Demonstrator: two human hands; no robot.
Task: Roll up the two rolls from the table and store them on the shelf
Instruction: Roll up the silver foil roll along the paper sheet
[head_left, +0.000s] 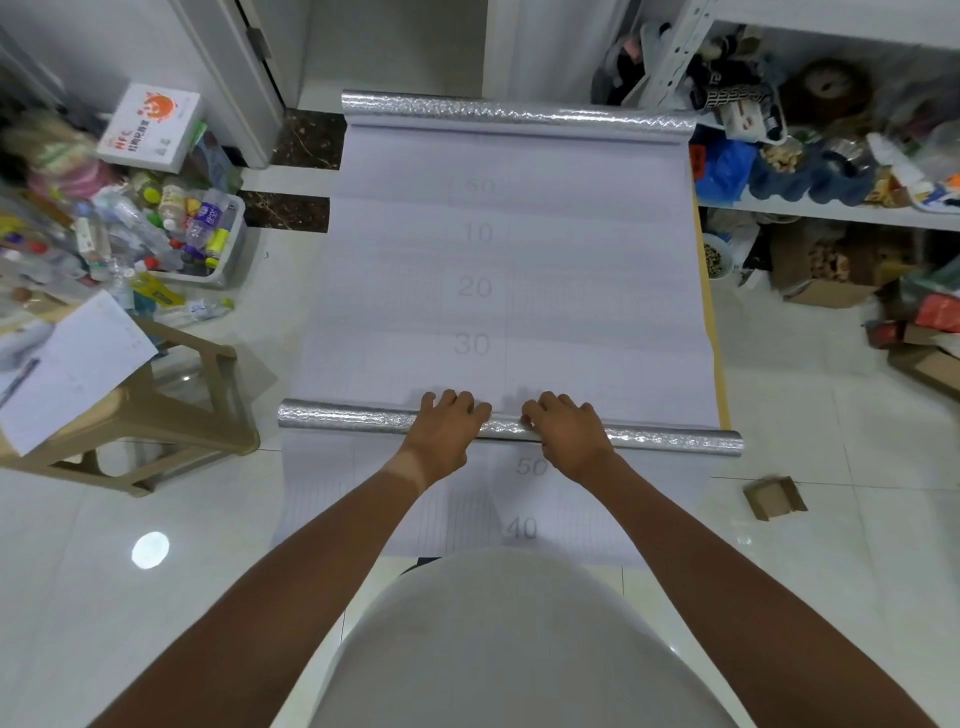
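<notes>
We had our left hand (447, 426) and right hand (563, 428) curled over the near roll (353, 420) on the worktop (712, 332), its light, slippery foil best gripped wider apart, outward of each hand.

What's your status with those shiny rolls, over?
Left hand and right hand curled over near silver foil roll. White backing sheet still unrolled. Far silver roll untouched. Nothing blocking.

White backing sheet (519, 291) reads 10, 20, 30, 50, 40.
</notes>
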